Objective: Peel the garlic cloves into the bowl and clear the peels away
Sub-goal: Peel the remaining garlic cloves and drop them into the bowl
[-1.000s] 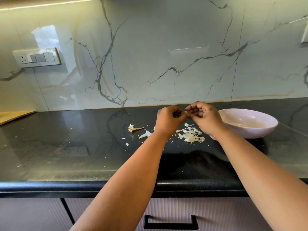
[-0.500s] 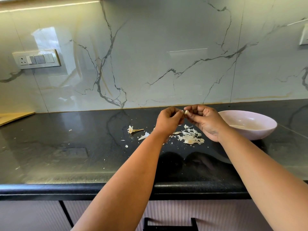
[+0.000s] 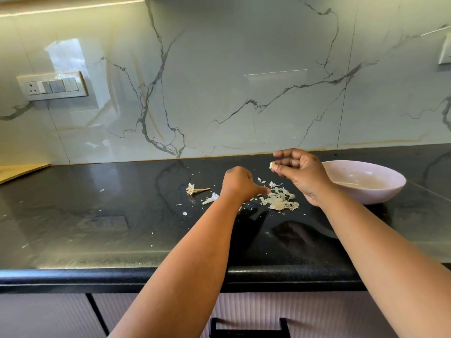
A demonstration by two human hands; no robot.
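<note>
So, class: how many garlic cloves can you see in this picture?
1: a garlic clove pinched in the right hand, left of the bowl. The bowl's contents are unclear, so more may be hidden.

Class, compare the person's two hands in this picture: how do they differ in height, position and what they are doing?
The right hand is raised beside the bowl; the left hand is low at the countertop. The right hand pinches a garlic clove; the left hand shows no clove, its thumb reaching to the peel pile. Both have curled fingers.
</note>
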